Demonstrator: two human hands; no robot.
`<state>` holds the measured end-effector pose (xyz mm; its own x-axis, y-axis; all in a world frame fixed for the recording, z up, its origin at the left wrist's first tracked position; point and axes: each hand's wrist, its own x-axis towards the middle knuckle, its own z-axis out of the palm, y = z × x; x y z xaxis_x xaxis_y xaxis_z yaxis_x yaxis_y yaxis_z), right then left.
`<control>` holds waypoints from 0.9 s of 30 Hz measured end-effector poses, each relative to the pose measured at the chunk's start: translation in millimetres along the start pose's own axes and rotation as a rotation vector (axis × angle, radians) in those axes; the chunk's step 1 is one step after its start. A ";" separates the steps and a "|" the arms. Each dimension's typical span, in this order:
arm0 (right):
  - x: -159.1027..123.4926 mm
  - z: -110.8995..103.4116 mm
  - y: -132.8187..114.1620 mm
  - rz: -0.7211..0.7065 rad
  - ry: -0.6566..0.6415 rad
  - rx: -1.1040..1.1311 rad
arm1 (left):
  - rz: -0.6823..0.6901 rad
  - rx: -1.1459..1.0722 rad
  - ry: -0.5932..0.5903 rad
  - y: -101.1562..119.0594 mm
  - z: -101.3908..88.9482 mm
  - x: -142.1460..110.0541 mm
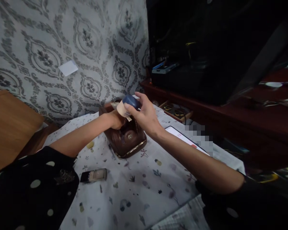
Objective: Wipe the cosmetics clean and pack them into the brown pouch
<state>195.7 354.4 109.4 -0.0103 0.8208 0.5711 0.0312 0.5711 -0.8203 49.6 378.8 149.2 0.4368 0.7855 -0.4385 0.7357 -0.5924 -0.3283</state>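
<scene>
A brown leather bag (128, 137), with its zip open, stands on a white printed cloth (134, 179). My left hand (116, 120) reaches into its opening, and its fingers are hidden there. Just above the bag, my right hand (144, 111) grips a small beige bottle with a rounded dark blue cap (131, 102), tilted with the cap up to the right. Nearer to me lies a glass bottle of beige foundation (94, 175) with a black cap, on its side on the cloth.
A phone or tablet with a lit screen (186, 139) lies right of the bag. Beyond it, a small open box (176, 110) sits below a dark red cabinet ledge (206, 108) and a large black screen (206, 48). Wooden furniture (14, 121) stands left, by a patterned wall (86, 41).
</scene>
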 end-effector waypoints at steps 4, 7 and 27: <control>-1.5 -1.5 5.9 0.032 -0.024 0.003 | 0.059 -0.030 -0.042 -1.8 16.8 1.4; -1.0 -2.5 5.7 0.008 -0.051 -0.004 | 0.110 -0.064 -0.076 -1.0 26.5 2.7; 2.9 -4.7 -0.2 -0.134 -0.128 -0.190 | 0.038 -0.171 0.095 -5.2 34.3 5.2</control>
<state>200.4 356.7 111.4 -0.1527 0.7396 0.6555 0.2078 0.6725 -0.7103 30.3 379.8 119.9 0.5069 0.7812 -0.3643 0.7915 -0.5892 -0.1622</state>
